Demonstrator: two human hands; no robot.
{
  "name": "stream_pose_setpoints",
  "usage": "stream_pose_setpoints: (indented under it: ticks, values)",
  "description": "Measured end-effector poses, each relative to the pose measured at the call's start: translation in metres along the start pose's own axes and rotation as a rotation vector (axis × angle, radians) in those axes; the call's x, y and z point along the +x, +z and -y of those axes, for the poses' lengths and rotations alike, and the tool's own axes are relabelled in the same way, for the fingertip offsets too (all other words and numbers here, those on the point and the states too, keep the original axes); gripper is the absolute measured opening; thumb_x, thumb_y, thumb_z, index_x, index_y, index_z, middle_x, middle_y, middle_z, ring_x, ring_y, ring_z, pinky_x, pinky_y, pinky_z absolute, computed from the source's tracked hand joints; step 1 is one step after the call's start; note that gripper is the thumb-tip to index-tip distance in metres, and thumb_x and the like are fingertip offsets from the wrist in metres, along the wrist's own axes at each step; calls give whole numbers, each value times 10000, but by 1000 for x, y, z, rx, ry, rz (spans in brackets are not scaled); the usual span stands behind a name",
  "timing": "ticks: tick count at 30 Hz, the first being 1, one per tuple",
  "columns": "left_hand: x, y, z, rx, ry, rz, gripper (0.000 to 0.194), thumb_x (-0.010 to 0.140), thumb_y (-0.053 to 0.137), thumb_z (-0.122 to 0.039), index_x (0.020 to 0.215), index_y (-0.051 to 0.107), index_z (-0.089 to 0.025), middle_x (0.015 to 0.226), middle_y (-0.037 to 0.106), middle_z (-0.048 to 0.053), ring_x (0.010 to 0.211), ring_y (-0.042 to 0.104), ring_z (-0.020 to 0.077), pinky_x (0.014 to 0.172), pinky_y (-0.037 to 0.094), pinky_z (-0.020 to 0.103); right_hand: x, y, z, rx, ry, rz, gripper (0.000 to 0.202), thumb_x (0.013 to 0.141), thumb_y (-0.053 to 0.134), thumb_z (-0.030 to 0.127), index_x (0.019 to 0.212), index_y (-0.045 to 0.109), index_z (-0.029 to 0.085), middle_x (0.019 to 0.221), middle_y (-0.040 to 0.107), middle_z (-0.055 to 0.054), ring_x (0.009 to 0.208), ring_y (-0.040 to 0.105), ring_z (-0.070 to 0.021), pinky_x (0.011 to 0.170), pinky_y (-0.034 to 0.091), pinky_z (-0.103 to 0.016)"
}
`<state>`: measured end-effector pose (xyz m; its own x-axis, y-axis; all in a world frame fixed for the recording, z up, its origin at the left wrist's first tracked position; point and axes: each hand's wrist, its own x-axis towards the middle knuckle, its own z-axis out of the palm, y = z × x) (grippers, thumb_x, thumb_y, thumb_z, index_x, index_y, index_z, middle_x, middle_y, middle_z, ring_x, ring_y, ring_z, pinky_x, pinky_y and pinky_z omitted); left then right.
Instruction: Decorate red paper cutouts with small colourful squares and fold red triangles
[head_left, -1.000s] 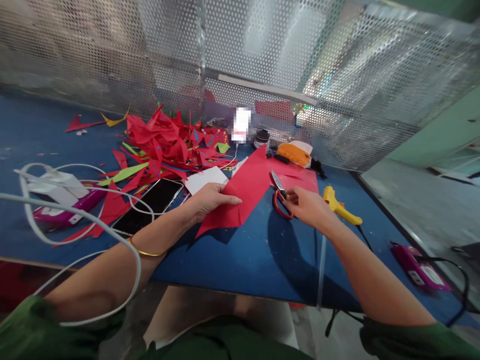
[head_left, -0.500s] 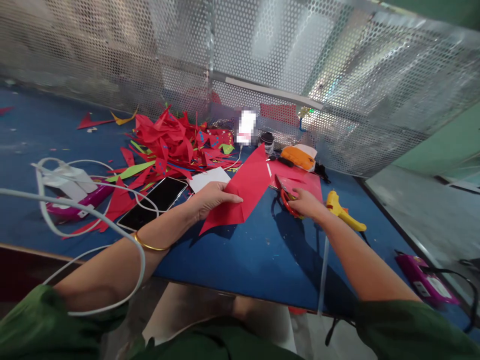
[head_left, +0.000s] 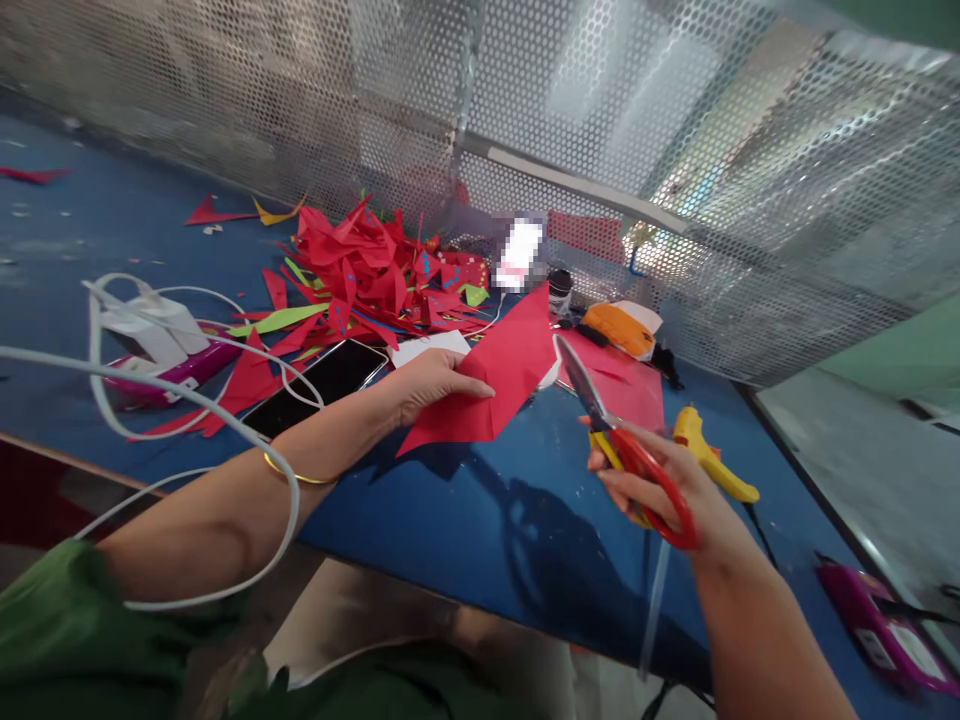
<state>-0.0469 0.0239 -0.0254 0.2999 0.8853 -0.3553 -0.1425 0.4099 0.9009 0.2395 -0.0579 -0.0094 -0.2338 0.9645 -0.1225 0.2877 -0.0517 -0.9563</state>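
Observation:
In the head view my left hand (head_left: 448,385) pinches a folded sheet of red paper (head_left: 517,350), thumb on top and the other fingers hidden behind it. The paper is tilted up above the blue table (head_left: 450,510). My right hand (head_left: 660,480) grips a pair of scissors (head_left: 651,480) with red and yellow handles. The blades point up and away to the left, apart from the red paper. Beyond the scissors lies another flat red sheet (head_left: 637,385). A white card (head_left: 429,347) rests behind my left hand.
Red paper scraps (head_left: 360,260) are heaped at the back left. A black-screened phone (head_left: 322,385), white cables and white chargers (head_left: 161,328) lie left. At right are a yellow glue gun (head_left: 709,455), an orange item (head_left: 619,330) and a purple power strip (head_left: 881,625). A perforated metal screen (head_left: 375,120) stands behind.
My right hand has lifted the scissors off the table and brought them nearer to me, blades now pointing up. My left hand still holds the red paper. The view has shifted slightly.

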Motion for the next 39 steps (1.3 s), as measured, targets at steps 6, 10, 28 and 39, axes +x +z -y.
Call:
stream_pose_setpoints:
  ticks: [6, 10, 28, 39]
  values:
    - [3, -6, -3, -17, 23, -23, 196, 551, 869, -160, 693, 734, -153, 702, 750, 65, 650, 695, 200, 747, 565, 366, -4, -10, -18, 93, -56, 163, 629, 773, 704, 615, 1268, 602, 242, 890, 604, -49, 572, 456, -85, 446, 352, -210]
    - [3, -6, -2, -31, 28, -5, 212, 552, 874, -156, 719, 743, -145, 716, 755, 71, 661, 700, 197, 756, 567, 357, -8, -22, -24, 81, -69, 225, 622, 786, 665, 647, 1279, 596, 274, 929, 604, -66, 641, 480, -117, 502, 389, -229]
    - [-1, 7, 10, 34, -86, 62, 258, 545, 869, -170, 773, 756, -128, 737, 761, 82, 630, 698, 202, 716, 571, 358, -4, -12, -38, 97, 148, 406, 894, 671, 705, 749, 1373, 527, 225, 857, 511, -11, 520, 309, -46, 413, 212, -204]
    - [-2, 10, 12, 47, -112, 66, 241, 572, 845, -143, 797, 760, -126, 753, 765, 90, 641, 704, 206, 705, 574, 359, -6, -1, -34, 117, 123, 382, 829, 718, 681, 728, 1367, 549, 228, 821, 497, 5, 518, 323, -50, 433, 241, -212]
